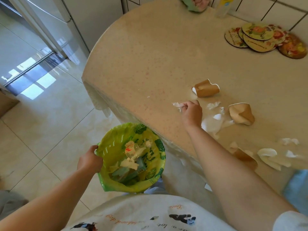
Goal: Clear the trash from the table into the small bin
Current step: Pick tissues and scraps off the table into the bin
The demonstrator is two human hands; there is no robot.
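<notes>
A small bin (116, 135) lined with a green bag sits below the table's near edge, with trash inside. My left hand (90, 161) grips its left rim. On the beige table (150, 55), my right hand (191, 112) pinches a scrap of white tissue (177, 104) at its fingertips. Two crushed brown paper cups lie beyond it, one (206, 88) just above the hand and one (241, 114) to the right. White tissue pieces (211, 123) lie beside my wrist. More torn cup and paper bits (268, 155) lie near the front right.
A stack of round picture coasters (260, 38) lies at the back right. A clear bottle (223, 7) and a green-pink bundle (195, 4) stand at the far edge by a tiled wall. Glossy floor tiles and a sliding door lie to the left.
</notes>
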